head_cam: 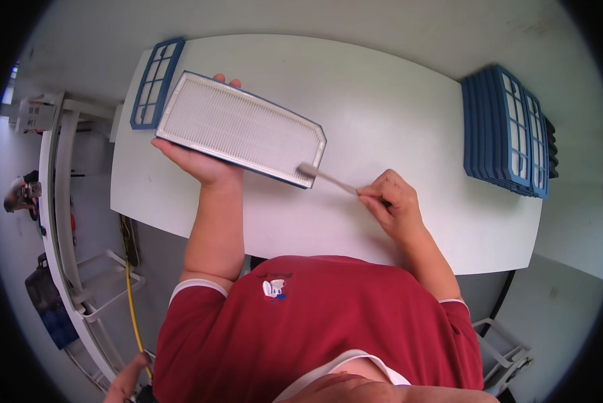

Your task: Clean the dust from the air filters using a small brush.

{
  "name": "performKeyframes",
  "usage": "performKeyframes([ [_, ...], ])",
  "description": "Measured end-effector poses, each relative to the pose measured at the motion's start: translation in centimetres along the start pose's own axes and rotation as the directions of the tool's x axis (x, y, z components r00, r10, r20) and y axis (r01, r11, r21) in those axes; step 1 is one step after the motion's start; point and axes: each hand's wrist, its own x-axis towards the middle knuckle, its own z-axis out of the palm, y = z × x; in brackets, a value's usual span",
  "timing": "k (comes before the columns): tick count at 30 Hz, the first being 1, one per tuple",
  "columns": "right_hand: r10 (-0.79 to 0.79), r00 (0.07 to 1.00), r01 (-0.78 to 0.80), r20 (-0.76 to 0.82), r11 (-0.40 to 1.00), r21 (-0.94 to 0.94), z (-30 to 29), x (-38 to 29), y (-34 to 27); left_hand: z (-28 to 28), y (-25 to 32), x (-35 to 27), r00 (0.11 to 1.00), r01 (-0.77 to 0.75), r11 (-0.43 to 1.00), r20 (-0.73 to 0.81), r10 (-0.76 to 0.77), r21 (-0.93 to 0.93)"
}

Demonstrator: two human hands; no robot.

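Observation:
A rectangular pleated air filter (pixel 236 128) with a blue frame and two cut corners is tilted above the white table. My left hand (pixel 208 163) supports it from beneath, with fingertips showing past its far edge. Between the thumb and fingers of my right hand (pixel 394 201) is the thin handle of a small brush-like tool (pixel 309 170). The tool's grey head is blurred and lies over the filter's near right corner; whether it touches the pleats I cannot tell.
A blue-framed grid filter (pixel 158 83) lies at the table's (pixel 372 111) far left. Stacked blue filters (pixel 497 131) stand at the right, with dark parts (pixel 552 146) behind. White metal racks (pixel 62 201) are at the left. Another person (pixel 22 194) appears beyond, and a hand (pixel 127 378) shows at lower left.

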Motion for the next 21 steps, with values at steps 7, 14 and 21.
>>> performKeyframes([
  [7, -0.027, 0.941, -0.066, -0.337, 0.963, -0.262, -0.7, 0.6, 0.9, 0.7, -0.1, -0.5, 0.988, 0.150, 0.984, -0.002, -0.151, -0.098],
  [14, 0.442, 0.873, -0.423, 0.208, 0.472, 0.774, 0.1, 0.6, 0.0, 0.9, -1.6, -2.8, 0.888, 0.398, 0.860, 0.369, -0.275, -0.319],
  [21, 0.381, 0.835, -0.511, 0.397, 0.271, 0.816, -0.5, 0.4, 0.4, 1.1, -2.8, -3.0, 0.889, 0.368, 0.924, 0.329, -0.318, -0.101],
])
